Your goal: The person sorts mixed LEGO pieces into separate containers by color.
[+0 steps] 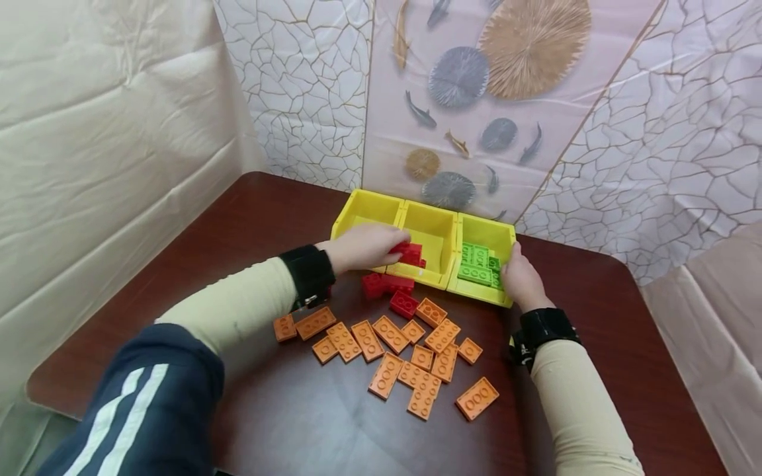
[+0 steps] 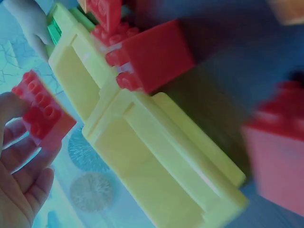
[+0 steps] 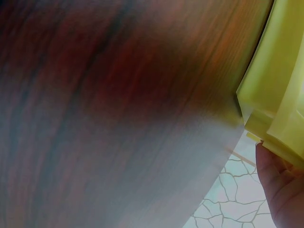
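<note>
My left hand (image 1: 369,246) holds a red toy brick (image 2: 43,111) between thumb and fingers, over the middle yellow bin (image 1: 437,235). In the head view, that red brick overlaps the bin's front part. My right hand (image 1: 522,277) grips the side rim of the right yellow bin (image 1: 500,231), which contains several green bricks (image 1: 475,272). From the right wrist view, the fingers (image 3: 268,166) are at that bin's edge. Several red bricks (image 1: 405,304) lie on the table in front of the bins, partly behind my left hand and wrist.
The left yellow bin (image 1: 378,201) joins the other two in a row. Many orange bricks (image 1: 385,375) are scattered over the dark brown table (image 1: 286,423), some overlapping. Behind the table hangs a patterned cloth (image 1: 458,119).
</note>
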A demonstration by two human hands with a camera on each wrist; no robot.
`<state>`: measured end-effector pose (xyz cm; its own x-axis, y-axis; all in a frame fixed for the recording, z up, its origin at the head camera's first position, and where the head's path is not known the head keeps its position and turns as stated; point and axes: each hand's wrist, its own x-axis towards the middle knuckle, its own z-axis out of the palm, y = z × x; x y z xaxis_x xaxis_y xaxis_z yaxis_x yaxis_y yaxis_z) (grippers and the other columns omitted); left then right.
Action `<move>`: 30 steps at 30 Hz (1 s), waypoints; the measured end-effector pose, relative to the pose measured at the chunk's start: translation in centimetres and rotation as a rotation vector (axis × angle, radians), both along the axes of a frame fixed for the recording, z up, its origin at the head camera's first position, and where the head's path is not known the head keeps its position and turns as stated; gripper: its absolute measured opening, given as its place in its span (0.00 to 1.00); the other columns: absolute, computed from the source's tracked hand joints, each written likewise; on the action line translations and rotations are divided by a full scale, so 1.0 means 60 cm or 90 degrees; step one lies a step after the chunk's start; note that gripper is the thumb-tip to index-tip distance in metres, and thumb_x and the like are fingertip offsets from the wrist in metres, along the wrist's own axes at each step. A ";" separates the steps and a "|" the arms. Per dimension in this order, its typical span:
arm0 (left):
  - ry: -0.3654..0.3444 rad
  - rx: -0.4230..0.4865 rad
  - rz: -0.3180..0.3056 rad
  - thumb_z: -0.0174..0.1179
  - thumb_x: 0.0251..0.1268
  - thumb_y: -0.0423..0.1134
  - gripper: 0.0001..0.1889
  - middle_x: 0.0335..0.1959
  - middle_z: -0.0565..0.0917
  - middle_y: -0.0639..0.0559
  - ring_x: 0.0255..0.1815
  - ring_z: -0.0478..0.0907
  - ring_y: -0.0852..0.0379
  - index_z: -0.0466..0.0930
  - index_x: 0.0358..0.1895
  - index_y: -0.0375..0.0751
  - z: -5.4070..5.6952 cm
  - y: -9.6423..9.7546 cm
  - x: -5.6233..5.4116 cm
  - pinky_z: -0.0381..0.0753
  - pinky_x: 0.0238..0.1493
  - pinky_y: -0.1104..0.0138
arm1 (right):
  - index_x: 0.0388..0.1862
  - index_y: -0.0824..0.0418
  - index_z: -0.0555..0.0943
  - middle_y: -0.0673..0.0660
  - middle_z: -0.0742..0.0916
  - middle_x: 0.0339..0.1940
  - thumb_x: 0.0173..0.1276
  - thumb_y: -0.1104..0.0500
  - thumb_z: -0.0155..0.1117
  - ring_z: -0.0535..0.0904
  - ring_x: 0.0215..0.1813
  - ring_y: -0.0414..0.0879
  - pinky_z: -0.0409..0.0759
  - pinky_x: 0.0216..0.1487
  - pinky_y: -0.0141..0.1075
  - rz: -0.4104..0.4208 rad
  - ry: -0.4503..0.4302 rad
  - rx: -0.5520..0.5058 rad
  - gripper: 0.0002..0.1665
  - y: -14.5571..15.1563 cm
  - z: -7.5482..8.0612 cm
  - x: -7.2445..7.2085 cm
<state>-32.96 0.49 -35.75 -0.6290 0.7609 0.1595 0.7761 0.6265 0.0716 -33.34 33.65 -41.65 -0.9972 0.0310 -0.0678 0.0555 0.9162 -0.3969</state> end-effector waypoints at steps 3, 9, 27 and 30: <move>0.004 0.009 0.025 0.54 0.66 0.42 0.06 0.31 0.73 0.53 0.30 0.70 0.57 0.74 0.40 0.44 -0.007 0.029 -0.025 0.70 0.33 0.67 | 0.72 0.69 0.28 0.77 0.67 0.59 0.74 0.63 0.33 0.70 0.51 0.63 0.69 0.48 0.53 0.002 0.004 0.001 0.37 -0.003 -0.005 0.000; 0.013 -0.003 0.060 0.52 0.67 0.43 0.07 0.32 0.73 0.52 0.31 0.70 0.57 0.74 0.39 0.44 -0.037 0.061 -0.063 0.71 0.34 0.67 | 0.72 0.69 0.29 0.77 0.66 0.61 0.73 0.63 0.34 0.70 0.52 0.63 0.69 0.48 0.53 0.003 0.005 0.006 0.37 -0.007 -0.009 -0.003; 0.055 -0.086 0.072 0.53 0.65 0.41 0.06 0.30 0.82 0.57 0.40 0.78 0.56 0.80 0.37 0.48 -0.073 0.076 -0.077 0.58 0.61 0.51 | 0.72 0.68 0.30 0.76 0.68 0.59 0.74 0.63 0.34 0.70 0.49 0.62 0.69 0.48 0.53 -0.013 0.014 0.013 0.37 -0.003 -0.001 0.003; 0.068 -0.093 0.081 0.51 0.67 0.39 0.08 0.29 0.82 0.56 0.39 0.78 0.55 0.80 0.36 0.48 -0.075 0.083 -0.077 0.59 0.60 0.52 | 0.72 0.69 0.30 0.76 0.67 0.59 0.74 0.62 0.34 0.70 0.49 0.62 0.69 0.48 0.53 -0.014 0.013 0.013 0.37 0.001 -0.003 0.003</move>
